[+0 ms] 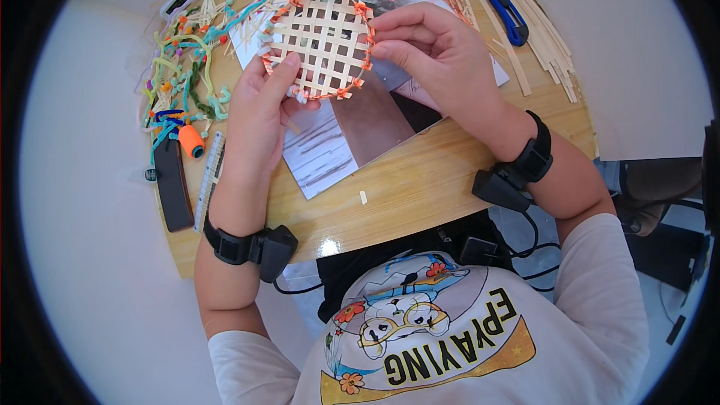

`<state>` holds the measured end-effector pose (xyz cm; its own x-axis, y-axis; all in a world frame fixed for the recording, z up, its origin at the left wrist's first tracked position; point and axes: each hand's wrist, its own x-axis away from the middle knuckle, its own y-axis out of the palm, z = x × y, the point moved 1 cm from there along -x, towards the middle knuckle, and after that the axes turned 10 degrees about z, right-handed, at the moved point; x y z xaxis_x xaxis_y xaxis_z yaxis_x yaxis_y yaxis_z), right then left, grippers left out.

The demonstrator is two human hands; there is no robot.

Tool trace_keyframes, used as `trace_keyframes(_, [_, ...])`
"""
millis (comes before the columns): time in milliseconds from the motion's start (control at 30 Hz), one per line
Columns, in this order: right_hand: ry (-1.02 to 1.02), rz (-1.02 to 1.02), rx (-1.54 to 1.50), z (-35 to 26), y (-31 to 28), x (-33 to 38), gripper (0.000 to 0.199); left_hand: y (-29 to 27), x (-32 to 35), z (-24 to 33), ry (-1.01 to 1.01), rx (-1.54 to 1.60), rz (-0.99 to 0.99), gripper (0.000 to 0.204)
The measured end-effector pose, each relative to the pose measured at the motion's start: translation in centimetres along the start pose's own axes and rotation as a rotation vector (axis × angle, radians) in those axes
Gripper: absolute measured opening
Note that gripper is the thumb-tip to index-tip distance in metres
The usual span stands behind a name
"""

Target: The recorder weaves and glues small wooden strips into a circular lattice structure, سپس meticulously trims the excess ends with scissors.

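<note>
A round, open-weave piece of flat pale bamboo strips [319, 45] is held up over the far part of the table. Orange ribbon and pale blue-green fuzzy yarn wrap its rim. My left hand [262, 101] grips the lower left edge, thumb on the front face and fingers behind. At the right edge, my right hand [442, 56] is closed, with thumb and forefinger at the orange-wrapped rim. Whether a loose end of ribbon lies between those fingertips is too small to tell. Beneath both hands lies a printed magazine [322, 154].
Colourful yarn scraps [184, 79] pile up at the left, near an orange thread spool [191, 142], a dark phone-like slab [173, 187] and a clear ruler [209, 180]. A blue utility knife [501, 4] rests beside loose bamboo strips [544, 45] at the far right.
</note>
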<state>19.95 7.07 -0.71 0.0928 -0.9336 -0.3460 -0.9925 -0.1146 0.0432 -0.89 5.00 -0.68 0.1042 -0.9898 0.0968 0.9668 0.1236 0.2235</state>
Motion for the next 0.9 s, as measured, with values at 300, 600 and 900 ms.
trace_keyframes(300, [0.149,-0.015,-0.229,0.1,-0.6,-1.2,0.026,0.2,0.3,0.1,0.139,-0.015,0.087,0.036])
trace_keyframes(600, [0.4,-0.233,-0.258,0.6,-0.2,-0.7,0.032,0.4,0.7,-0.2,0.178,-0.149,0.07,0.033])
trace_keyframes(900, [0.32,-0.06,-0.084,1.1,-0.9,-1.4,0.032,-0.3,0.4,0.3,0.224,0.019,0.101,0.038])
